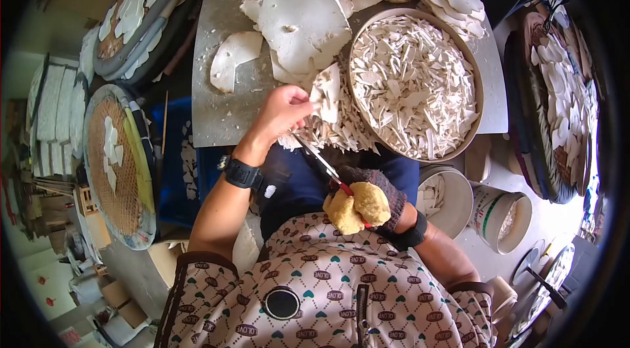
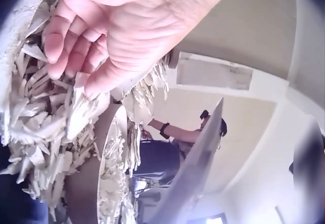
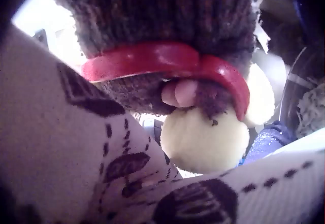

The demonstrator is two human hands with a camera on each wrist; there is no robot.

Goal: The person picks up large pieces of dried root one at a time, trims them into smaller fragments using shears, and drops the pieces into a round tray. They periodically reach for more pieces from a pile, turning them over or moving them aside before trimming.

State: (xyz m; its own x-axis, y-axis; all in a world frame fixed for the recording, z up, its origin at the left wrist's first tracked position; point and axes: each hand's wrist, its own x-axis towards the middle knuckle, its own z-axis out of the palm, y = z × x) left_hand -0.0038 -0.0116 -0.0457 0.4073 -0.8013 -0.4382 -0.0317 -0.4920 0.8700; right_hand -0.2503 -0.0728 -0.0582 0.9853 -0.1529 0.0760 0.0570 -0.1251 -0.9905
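My bare left hand (image 1: 286,112) is over a heap of pale chips (image 1: 348,126) at the near table edge. Between thumb and fingertips it pinches a thin pale piece (image 2: 84,109), seen in the left wrist view. My right hand (image 1: 388,198), in a dark knitted glove, is low before my lap and grips scissors (image 1: 320,159). Their red handles (image 3: 152,60) are padded with yellow foam (image 1: 359,207). The blades point up and left, with the tips just below my left hand. Bare fingertips poke through the glove in the right wrist view.
A round tray (image 1: 352,53) full of chips stands right of the heap. Large pale sheets (image 1: 298,23) lie behind it, and a curved offcut (image 1: 234,59) at left. Buckets (image 1: 453,200) stand below the table's right side. Round drying racks (image 1: 118,164) flank both sides.
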